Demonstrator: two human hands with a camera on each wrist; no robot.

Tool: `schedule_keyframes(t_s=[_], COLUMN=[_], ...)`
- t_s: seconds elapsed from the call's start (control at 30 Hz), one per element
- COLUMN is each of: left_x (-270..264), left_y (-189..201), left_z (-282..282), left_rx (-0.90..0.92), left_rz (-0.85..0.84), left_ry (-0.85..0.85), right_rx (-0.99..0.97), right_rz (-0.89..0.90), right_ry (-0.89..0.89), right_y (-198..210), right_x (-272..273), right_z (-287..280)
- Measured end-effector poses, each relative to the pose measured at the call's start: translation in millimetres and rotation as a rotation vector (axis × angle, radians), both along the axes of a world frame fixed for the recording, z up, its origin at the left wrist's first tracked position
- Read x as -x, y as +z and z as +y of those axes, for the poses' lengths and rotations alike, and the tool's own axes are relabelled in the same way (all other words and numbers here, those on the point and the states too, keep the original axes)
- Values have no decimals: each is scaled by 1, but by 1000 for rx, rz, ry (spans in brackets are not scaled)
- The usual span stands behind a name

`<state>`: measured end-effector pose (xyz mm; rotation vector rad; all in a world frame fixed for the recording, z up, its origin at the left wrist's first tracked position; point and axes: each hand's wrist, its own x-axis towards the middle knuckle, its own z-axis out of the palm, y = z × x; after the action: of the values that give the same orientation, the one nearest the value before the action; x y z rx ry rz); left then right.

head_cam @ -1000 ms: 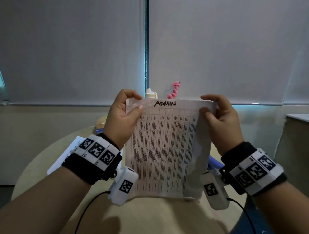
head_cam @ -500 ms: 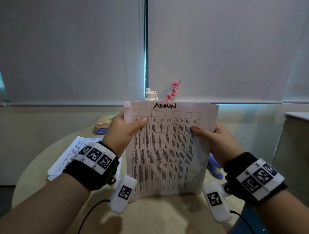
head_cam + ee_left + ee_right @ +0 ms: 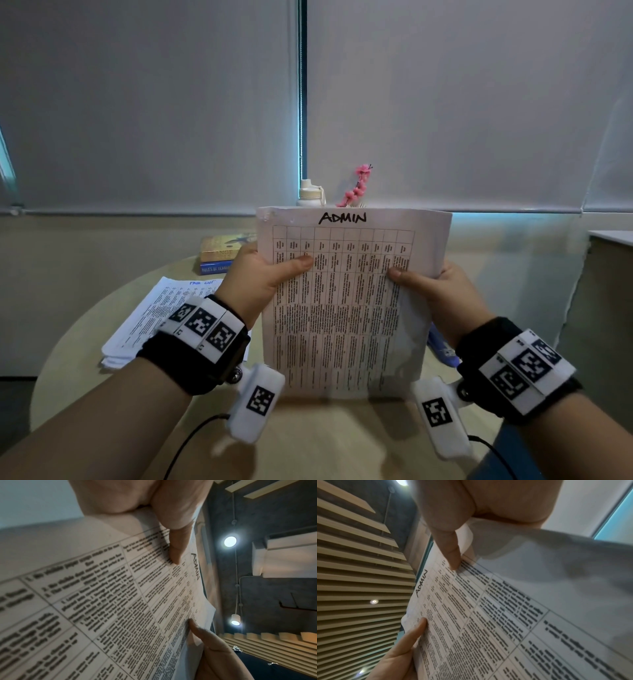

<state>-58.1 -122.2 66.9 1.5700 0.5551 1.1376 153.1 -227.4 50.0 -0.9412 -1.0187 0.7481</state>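
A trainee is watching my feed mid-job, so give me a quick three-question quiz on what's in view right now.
1. True or false: the left hand and the right hand both grip the ADMIN papers, held upright.
2. What lies on the table left of the held papers: A a mug, B a paper stack, C a laptop?
3. Fill in: the two books sit stacked behind the ____ hand.
Key: 1 true; 2 B; 3 left.

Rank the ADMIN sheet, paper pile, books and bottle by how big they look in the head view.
1. ADMIN sheet, nearest the camera, so its lead is partly nearness.
2. paper pile, partly hidden.
3. books.
4. bottle, only its top shows.
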Motion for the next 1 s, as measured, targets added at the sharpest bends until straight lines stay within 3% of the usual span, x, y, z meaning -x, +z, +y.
schedule_keyframes(t_s=[0.4,0.57,0.67,0.73,0.8,0.87,0.93,1.0], left_x=[-1,2,8,11,13,14,14,13], left_y=[-1,-4,-1,-2,-7,-12,-19,-27], left_z=[0,6,16,25,35,43,49,55], left_rx=[33,38,33,43,60,102,150,176], left_rz=[-2,14,33,68,107,146,174,188], left_ry=[-17,34,107,154,182,185,168,158], right_rx=[16,68,88,155,306,541,807,995], right_rz=[-26,-127,-84,-104,-265,-570,-853,-970], right_ry=[-23,-41,-167,-360,-518,-568,-524,-446], right_y=[2,2,13,17,9,-6,-23,-39], right_x=[1,-6,-38,-65,-93,-116,-126,-129], right_z=[-2,-4,0,6,16,29,39,47])
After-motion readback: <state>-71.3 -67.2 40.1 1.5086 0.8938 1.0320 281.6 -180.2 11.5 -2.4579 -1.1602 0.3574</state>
